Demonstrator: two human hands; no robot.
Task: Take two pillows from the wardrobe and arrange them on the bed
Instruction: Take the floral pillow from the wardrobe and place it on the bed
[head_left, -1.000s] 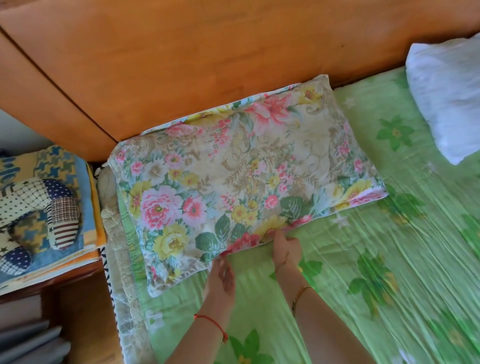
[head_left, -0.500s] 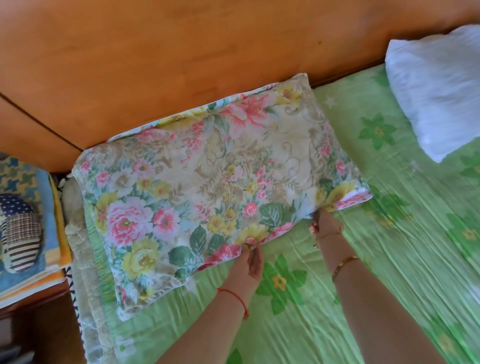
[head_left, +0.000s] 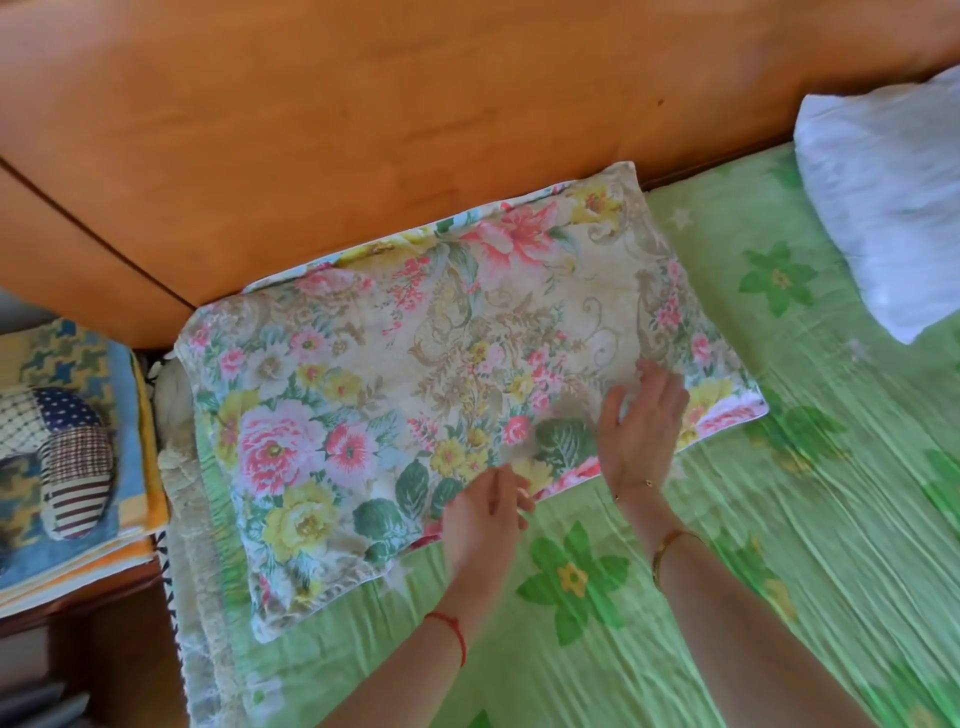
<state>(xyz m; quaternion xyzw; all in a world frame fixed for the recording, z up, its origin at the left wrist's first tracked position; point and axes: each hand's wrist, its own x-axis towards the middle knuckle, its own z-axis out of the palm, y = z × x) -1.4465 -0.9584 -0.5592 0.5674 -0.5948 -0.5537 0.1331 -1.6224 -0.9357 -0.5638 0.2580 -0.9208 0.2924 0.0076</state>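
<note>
Probably soft and light, the flower-printed cloth pillow (head_left: 441, 374) is best taken by its hem; the right hand (head_left: 641, 426) lies flat on it, the left hand (head_left: 485, 512) touches the near hem, its grip unclear.

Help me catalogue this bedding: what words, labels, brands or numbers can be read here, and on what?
None: no word, number, brand or sign can be read in this view.
The floral pillow, white pillow and green sheet show only fabric, with no tag.
The stack of folded textiles shows checks, dots and stripes, with no lettering.
</note>
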